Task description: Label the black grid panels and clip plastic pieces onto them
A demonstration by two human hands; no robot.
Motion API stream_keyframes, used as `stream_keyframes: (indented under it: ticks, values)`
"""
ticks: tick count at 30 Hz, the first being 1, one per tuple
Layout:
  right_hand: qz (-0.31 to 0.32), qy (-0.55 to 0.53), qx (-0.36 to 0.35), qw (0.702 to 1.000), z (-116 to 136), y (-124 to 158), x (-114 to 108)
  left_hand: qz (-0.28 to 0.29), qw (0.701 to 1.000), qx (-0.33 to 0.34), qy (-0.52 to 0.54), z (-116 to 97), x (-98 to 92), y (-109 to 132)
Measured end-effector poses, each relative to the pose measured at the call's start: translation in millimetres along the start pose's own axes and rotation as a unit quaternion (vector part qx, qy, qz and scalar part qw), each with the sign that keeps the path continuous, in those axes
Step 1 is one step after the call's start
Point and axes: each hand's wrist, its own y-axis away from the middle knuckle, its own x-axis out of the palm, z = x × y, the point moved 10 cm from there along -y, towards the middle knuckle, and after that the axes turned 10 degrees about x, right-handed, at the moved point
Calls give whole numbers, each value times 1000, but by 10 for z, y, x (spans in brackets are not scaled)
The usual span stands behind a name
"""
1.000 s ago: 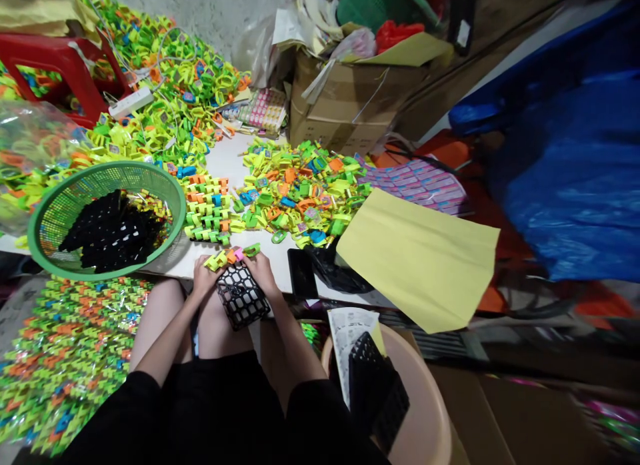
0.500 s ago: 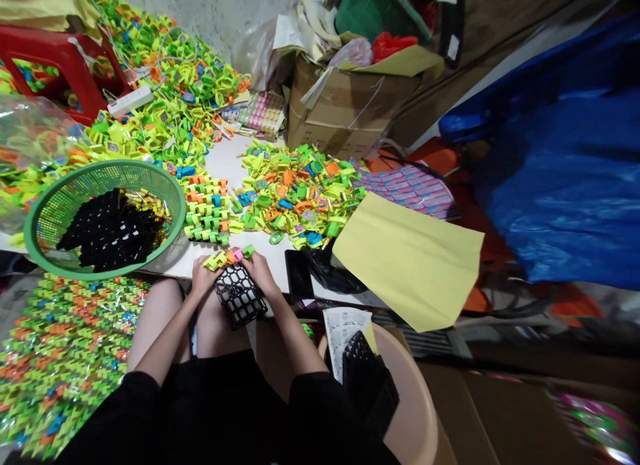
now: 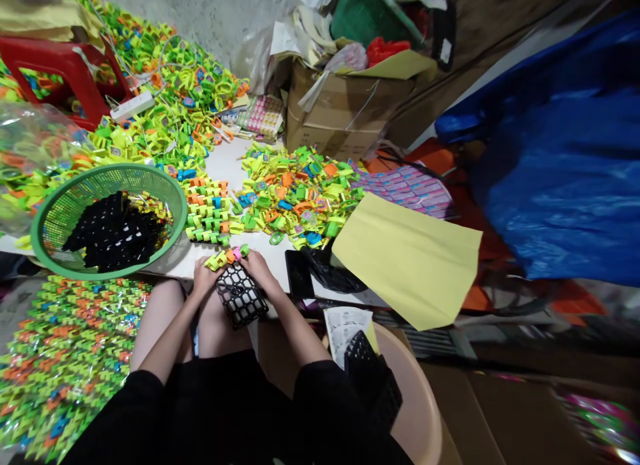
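Note:
Over my knees, at the table's front edge, both hands grip a black plastic grid tray (image 3: 242, 296). My left hand (image 3: 204, 277) clasps its left side and my right hand (image 3: 260, 268) its right side, fingers curled. A short row of small bright toy pieces (image 3: 227, 255), green, orange and pink, sits along the tray's top edge under my fingertips. Just beyond lies a filled row block of coloured pieces (image 3: 210, 212) and a loose heap of the same pieces (image 3: 300, 195).
A green mesh basket (image 3: 170, 185) with black grid trays stands at the left. A yellow paper sheet (image 3: 407, 258) lies right, a beige tub (image 3: 423, 412) with black trays by my right knee. Cardboard box (image 3: 340, 115), red stool (image 3: 60, 65), blue bag (image 3: 560, 158), packed toys (image 3: 65, 358) on the floor.
My hands stay on the black tray; the right fingertips have shifted slightly left along the row of pieces. The view has drifted a little.

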Motion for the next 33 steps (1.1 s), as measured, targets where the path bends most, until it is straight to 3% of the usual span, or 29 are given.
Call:
stream_keyframes:
  ticks: [6,8,12,16,19,22,28,30,33]
  values:
    - [98,-119,-57,986,-4,-95,39,-5,1000,-1,-2,-7,-16,-3]
    - [71,-114,-57,989,-12,-214,-59,-17,1000,-8,-1,3,-27,-4]
    - [-47,-33,-64,996,96,-460,-283,-43,999,-31,9,63,-45,-4]
    - [-102,98,15,990,60,-644,-310,-37,999,-34,12,79,-26,-5]
    - [-113,187,77,973,-75,-652,-345,-30,998,-55,-8,77,-32,8]
    - [-101,215,76,968,-186,-530,-393,-47,996,-74,-33,34,-99,17]
    - [-154,29,55,986,-462,-35,-660,-33,998,-51,-23,-62,-124,0]
    - [-135,-83,85,984,-611,121,-593,-4,999,-30,-8,-66,-92,2]
    - [-63,-270,116,954,-686,335,-270,42,999,12,23,-82,-38,18]
